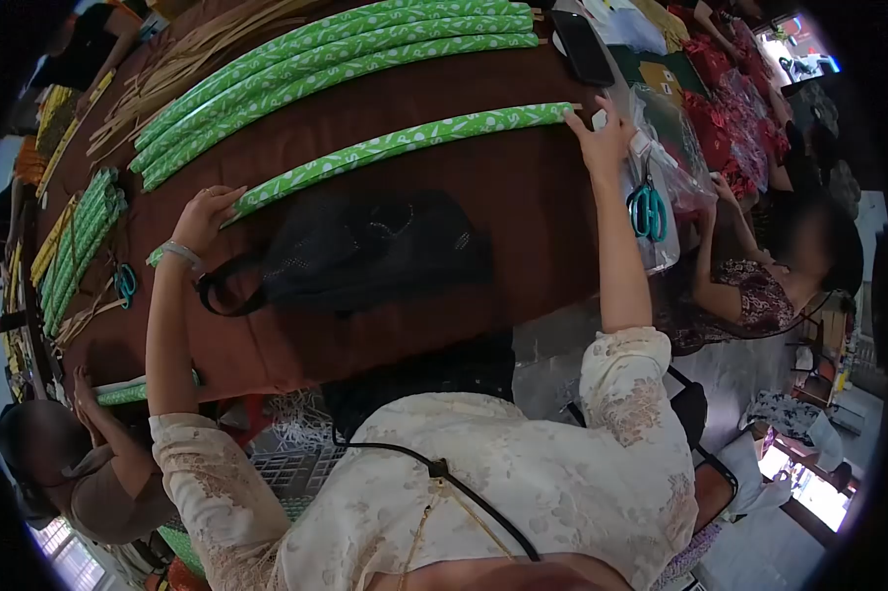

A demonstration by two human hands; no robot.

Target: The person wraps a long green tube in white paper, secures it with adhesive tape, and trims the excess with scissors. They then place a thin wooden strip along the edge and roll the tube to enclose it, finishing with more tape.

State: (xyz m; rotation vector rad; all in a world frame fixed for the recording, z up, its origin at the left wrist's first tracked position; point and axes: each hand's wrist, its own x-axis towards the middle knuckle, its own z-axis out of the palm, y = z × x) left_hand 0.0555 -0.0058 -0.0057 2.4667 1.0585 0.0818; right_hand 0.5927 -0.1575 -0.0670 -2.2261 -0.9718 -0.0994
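A long stick wrapped in green paper with white print (395, 145) lies across the brown cloth in front of me. My left hand (208, 219) is closed around it near its left end. At the other end, my right hand (604, 136) has its thumb against the tip, with the fingers raised and apart. Something small and white shows by the right palm; I cannot make out what it is. Between my arms lies a black bag (365, 246) with a strap, just below the stick.
Several similar green sticks (336, 54) lie farther back beside bare brown strips (158, 84). A phone (582, 49) is at the back right. Teal scissors (647, 210) lie right of my forearm, another teal pair (125, 285) at left. People sit on both sides.
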